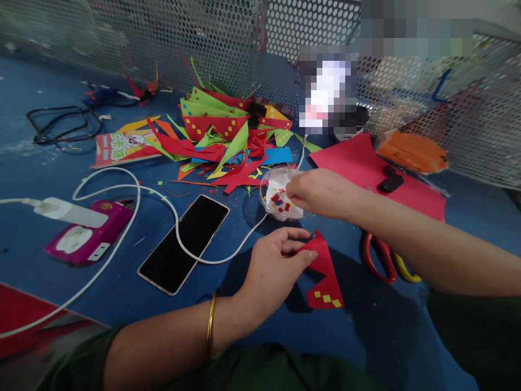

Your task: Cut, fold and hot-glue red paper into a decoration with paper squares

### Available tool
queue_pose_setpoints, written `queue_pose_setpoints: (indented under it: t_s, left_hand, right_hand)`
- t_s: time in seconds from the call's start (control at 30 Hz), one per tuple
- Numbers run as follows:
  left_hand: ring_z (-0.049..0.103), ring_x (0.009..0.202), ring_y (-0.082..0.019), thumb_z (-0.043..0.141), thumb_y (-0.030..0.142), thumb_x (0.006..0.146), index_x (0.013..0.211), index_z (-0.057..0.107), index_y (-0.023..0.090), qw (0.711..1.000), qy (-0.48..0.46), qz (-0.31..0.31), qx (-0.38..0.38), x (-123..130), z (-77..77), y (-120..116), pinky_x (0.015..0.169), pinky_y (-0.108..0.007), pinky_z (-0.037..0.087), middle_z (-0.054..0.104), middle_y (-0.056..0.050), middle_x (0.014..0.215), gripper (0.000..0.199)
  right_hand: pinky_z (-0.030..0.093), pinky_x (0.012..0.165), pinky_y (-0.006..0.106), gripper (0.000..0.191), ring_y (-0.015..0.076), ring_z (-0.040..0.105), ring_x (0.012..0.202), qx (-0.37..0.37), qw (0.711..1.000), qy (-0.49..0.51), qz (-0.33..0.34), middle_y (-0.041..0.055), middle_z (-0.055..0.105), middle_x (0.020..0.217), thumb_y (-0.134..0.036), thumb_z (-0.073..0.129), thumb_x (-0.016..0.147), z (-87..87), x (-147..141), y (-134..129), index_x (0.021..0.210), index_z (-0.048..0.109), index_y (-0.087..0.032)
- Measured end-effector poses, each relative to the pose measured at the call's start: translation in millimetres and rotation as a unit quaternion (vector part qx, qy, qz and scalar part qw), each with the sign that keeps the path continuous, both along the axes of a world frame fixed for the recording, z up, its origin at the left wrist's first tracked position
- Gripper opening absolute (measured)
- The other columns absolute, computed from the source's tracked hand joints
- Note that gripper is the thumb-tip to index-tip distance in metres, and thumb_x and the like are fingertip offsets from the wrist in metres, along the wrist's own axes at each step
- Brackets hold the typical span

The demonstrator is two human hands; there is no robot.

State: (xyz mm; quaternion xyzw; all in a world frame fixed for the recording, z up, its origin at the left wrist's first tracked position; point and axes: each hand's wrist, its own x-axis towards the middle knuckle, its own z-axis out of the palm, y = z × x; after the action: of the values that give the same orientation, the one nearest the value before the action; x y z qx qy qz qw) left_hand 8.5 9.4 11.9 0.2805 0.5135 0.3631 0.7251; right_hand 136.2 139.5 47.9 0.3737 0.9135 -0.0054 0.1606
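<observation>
In the head view my left hand (279,266) pinches the upper end of a red paper cutout (325,277) between thumb and fingers. The cutout has a notched edge and a row of small yellow squares near its lower end. My right hand (311,190) is over the right side of a clear round dish (264,187), fingers bent and pressed together. White paper lines the dish, with small red, yellow and blue paper bits (280,201) on it. Whether a bit is between my right fingertips is hidden.
A phone (183,244) with a white cable (228,263) across it lies left of my hands. Beyond are paper scraps (228,157) and decorated paper pieces (215,117). Scissors (378,258), red sheet (345,155) and a black object (391,183) are right; a purple power strip (91,233) is left.
</observation>
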Motion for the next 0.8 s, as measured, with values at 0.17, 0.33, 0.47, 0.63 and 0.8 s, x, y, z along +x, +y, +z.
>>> queue_pose_setpoints:
  t_s: [0.17, 0.33, 0.47, 0.63, 0.8]
  left_hand:
    - [0.072, 0.07, -0.014, 0.073, 0.01, 0.078, 0.1, 0.07, 0.017, 1.0, -0.006, 0.004, -0.001, 0.0, 0.2, 0.4, 0.067, -0.024, 0.054, 0.076, -0.001, 0.077, 0.024]
    - [0.072, 0.07, -0.014, 0.073, 0.011, 0.078, 0.099, 0.07, 0.017, 1.0, -0.007, 0.0, 0.001, 0.1, 0.9, 0.0, 0.067, -0.024, 0.054, 0.076, -0.002, 0.078, 0.023]
    - [0.073, 0.071, -0.015, 0.073, 0.011, 0.077, 0.099, 0.071, 0.018, 1.0, 0.0, 0.001, 0.004, -0.6, 0.9, 0.4, 0.069, -0.026, 0.055, 0.076, -0.002, 0.078, 0.023]
    - [0.071, 0.069, -0.014, 0.074, 0.012, 0.077, 0.1, 0.07, 0.018, 1.0, -0.004, -0.002, -0.001, -0.6, -0.1, 0.9, 0.066, -0.024, 0.053, 0.076, -0.001, 0.077, 0.024]
    - [0.071, 0.07, -0.013, 0.074, 0.011, 0.077, 0.101, 0.07, 0.018, 1.0, 0.001, -0.002, 0.003, -0.7, 0.3, 0.5, 0.066, -0.023, 0.052, 0.075, -0.001, 0.079, 0.024]
  right_hand:
    - [0.035, 0.069, 0.033, 0.025, 0.0204, 0.063, 0.082, 0.015, 1.0, 0.016, 0.016, 0.0094, 0.075, 0.098, -0.018, 0.051, 0.094, 2.0, 7.3, 5.7, 0.095, 0.076, -0.016]
    - [0.036, 0.076, 0.036, 0.024, 0.0196, 0.061, 0.079, 0.022, 0.994, -0.018, 0.103, 0.0086, 0.073, 0.087, -0.016, 0.051, 0.095, -2.5, 5.9, 5.4, 0.089, 0.074, -0.016]
    - [0.035, 0.075, 0.036, 0.023, 0.0191, 0.06, 0.077, 0.033, 0.992, -0.018, 0.12, 0.01, 0.073, 0.087, -0.013, 0.05, 0.094, -5.3, 4.0, 7.6, 0.089, 0.073, -0.014]
    - [0.035, 0.073, 0.036, 0.023, 0.0192, 0.058, 0.075, 0.036, 0.993, -0.01, 0.109, 0.012, 0.072, 0.09, -0.015, 0.048, 0.096, -7.2, 4.3, 9.3, 0.092, 0.071, -0.013]
    - [0.033, 0.07, 0.035, 0.023, 0.0176, 0.056, 0.073, 0.04, 0.996, -0.018, 0.083, 0.0135, 0.073, 0.095, -0.014, 0.047, 0.097, -4.5, 3.8, 6.0, 0.096, 0.07, -0.012]
